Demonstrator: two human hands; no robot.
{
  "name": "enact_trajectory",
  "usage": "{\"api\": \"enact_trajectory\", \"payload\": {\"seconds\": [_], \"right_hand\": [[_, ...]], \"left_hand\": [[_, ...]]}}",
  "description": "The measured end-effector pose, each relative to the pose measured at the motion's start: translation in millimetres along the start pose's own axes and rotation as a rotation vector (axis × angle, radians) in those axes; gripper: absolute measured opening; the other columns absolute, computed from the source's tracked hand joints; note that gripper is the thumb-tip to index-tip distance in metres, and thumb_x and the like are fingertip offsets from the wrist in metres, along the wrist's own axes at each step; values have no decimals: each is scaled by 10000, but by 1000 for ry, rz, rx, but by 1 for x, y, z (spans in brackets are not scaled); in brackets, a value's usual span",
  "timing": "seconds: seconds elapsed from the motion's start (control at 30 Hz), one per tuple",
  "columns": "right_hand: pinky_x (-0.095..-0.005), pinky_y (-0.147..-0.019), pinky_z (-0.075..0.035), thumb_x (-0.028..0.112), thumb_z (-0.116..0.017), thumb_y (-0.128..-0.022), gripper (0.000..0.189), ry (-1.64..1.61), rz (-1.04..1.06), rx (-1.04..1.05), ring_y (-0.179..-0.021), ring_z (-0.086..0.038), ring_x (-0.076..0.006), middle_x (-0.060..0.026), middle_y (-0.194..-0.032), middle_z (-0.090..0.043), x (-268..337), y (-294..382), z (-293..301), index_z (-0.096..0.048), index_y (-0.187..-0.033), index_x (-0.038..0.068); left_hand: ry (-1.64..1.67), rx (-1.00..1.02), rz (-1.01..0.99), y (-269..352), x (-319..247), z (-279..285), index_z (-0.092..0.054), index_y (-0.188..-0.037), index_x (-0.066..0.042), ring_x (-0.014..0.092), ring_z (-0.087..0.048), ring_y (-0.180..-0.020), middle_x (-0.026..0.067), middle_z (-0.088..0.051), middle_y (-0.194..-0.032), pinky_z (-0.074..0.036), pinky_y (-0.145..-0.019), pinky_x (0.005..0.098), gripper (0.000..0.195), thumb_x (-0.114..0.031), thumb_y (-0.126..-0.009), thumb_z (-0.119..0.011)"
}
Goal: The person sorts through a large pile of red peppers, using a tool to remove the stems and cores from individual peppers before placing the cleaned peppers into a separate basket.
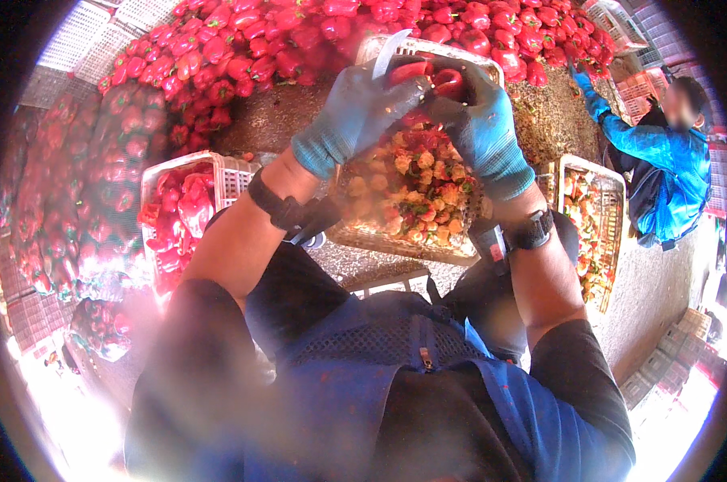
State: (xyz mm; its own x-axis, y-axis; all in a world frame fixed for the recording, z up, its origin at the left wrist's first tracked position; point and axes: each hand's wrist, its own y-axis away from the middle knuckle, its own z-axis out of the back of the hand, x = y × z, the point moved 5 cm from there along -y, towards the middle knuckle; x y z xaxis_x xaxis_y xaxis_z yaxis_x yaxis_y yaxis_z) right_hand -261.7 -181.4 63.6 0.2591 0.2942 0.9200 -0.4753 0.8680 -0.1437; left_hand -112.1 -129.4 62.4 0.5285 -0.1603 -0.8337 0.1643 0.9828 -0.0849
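Observation:
My left hand [369,108], in a grey-and-blue work glove, grips a knife whose pale curved blade [391,53] points up and away. Against its fingers rests one opened part of a red bell pepper [410,73]. My right hand [481,114], gloved alike, holds another opened part of red bell pepper [448,83]; whether the two parts are still joined is hidden. Pale seeds cling to both gloves' fingers. Below the hands, between my knees, a plastic crate [399,242] holds many pepper cores with stems [429,181].
A large heap of red peppers [230,45] spans the far side. Opened peppers fill a crate [218,175] at left; cores lie in a crate [615,211] at right. Netted peppers [98,181] stand far left. A co-worker in blue [665,150] reaches toward the heap.

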Motion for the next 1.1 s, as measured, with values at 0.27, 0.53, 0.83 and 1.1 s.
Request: {"api": "enact_trajectory", "payload": {"seconds": [0.27, 0.53, 0.83, 1.1], "right_hand": [[-299, -740, -560, -59, -556, -823, 141, 371, 783, 44, -1015, -588, -177, -100, -1140, -614, 5, 4, 12, -624, -927, 7], [-374, -863, -527, 1, -648, -777, 161, -168, 213, 90, -1035, -610, -224, -131, -1120, -631, -14, 18, 22, -629, -934, 35], [-362, -863, -487, 316, -669, -797, 431, -170, 126, 290, -968, -624, -242, -121, -1032, -658, -33, 11, 50, -625, -1098, 10], [-300, -921, -433, 274, -544, -842, 443, -89, 120, 375, -1032, -583, -204, -112, -1090, -641, 22, 3, -6, -586, -1173, -18]], "left_hand": [[1117, -10, 6, -6, 85, -7, -502, -1276, -81, 294, -489, -1227, 117, -506, -1294, -429, -1043, 507, 351, -254, -971, -506], [1371, 226, 86, -6, 33, -8, -428, -1354, -40, 265, -548, -1170, 152, -531, -1300, -458, -1002, 408, 501, -344, -963, -499], [-333, -280, -598, 50, 23, 29, -568, -1256, -57, 290, -567, -1160, 148, -559, -1299, -453, -1004, 359, 400, -103, -861, -604], [-292, -334, -474, 186, 6, 118, -545, -1259, -43, 331, -507, -1238, 167, -535, -1330, -366, -1081, 431, 440, -143, -837, -622]]}}
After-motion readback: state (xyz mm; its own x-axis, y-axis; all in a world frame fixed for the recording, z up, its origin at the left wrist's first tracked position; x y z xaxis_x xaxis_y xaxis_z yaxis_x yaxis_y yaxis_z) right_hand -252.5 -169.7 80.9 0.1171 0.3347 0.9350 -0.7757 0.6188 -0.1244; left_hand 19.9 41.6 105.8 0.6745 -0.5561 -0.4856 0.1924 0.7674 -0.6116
